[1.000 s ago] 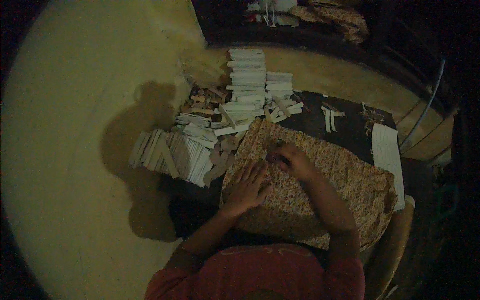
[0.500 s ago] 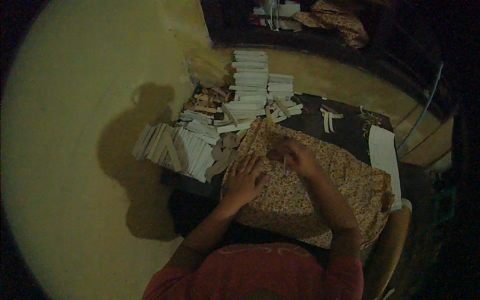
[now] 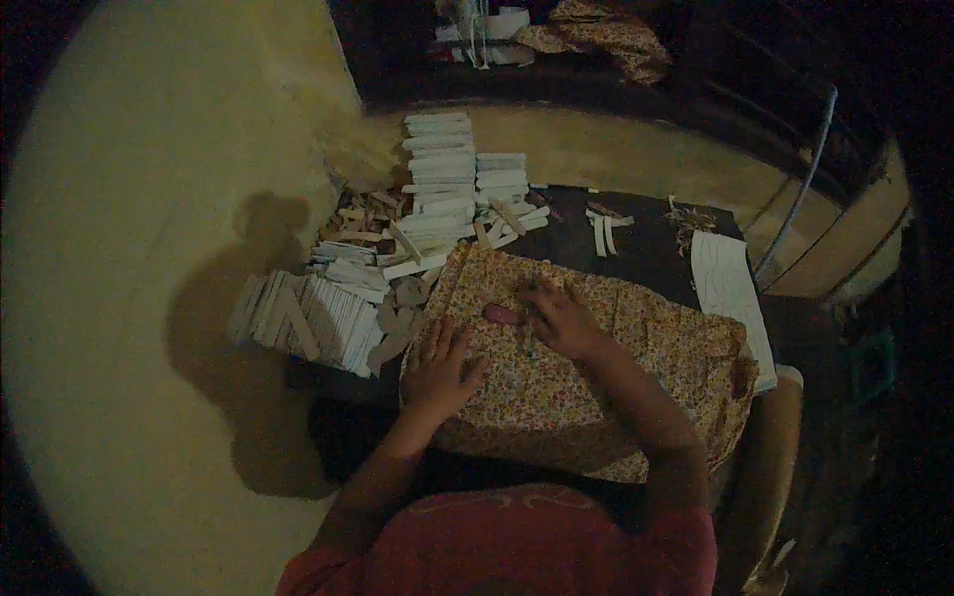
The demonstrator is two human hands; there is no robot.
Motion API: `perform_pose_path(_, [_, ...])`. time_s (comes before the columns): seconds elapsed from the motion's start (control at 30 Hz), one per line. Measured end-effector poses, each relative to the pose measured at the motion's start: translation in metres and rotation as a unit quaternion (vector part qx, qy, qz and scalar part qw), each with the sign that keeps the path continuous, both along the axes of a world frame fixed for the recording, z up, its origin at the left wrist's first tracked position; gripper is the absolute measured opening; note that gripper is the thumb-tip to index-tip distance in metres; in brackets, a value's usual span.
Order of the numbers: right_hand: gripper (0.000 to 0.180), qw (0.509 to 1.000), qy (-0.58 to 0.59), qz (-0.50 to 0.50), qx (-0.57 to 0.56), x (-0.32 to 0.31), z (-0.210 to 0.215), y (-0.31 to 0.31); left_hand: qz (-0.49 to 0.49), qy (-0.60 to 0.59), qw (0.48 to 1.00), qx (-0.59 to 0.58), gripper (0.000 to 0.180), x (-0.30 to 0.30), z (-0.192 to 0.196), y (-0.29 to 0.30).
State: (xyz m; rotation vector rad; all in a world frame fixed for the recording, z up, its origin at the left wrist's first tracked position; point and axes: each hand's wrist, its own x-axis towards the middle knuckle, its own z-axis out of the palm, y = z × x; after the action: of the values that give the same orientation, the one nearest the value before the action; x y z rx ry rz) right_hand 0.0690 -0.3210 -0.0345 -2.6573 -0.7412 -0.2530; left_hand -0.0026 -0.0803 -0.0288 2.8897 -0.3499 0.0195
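Note:
A patterned floral cloth [image 3: 626, 377] is spread over the near part of the dark table. My left hand [image 3: 444, 375] lies flat on its left side, fingers stretched out and holding nothing. My right hand [image 3: 562, 323] is low over the cloth's upper middle, its fingers bent and apart. Just left of those fingertips lies a small pinkish oblong piece [image 3: 502, 314], its kind unclear in the dim light. A thin pale-blue thing [image 3: 530, 346] shows at the lower edge of my right hand. Whether the hand touches it I cannot tell.
Stacks of white strips [image 3: 439, 164] stand at the back. More strips [image 3: 343, 323] lean in a row at left, beside brown offcuts [image 3: 373, 209]. A white sheet [image 3: 730, 288] lies along the right edge, near loose strips [image 3: 604, 234]. The wall [image 3: 109, 328] borders the left.
The whole scene has shifted left as the view turned. My right hand has drawn back slightly to the right over the cloth, and the pinkish piece now shows. My left hand stays flat.

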Motion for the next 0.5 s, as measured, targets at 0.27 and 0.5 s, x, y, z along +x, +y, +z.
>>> perform_pose_path(0.27, [0.029, 0.968, 0.035, -0.244, 0.044, 0.001, 0.050, -0.051, 0.016, 0.016, 0.950, -0.311, 0.033, -0.031, 0.045, 0.054])
perform_pose_path(0.5, [0.036, 0.991, 0.032, -0.117, 0.056, 0.017, 0.061, -0.005, 0.123, -0.088, 0.946, -0.287, 0.025, -0.041, 0.043, 0.092])
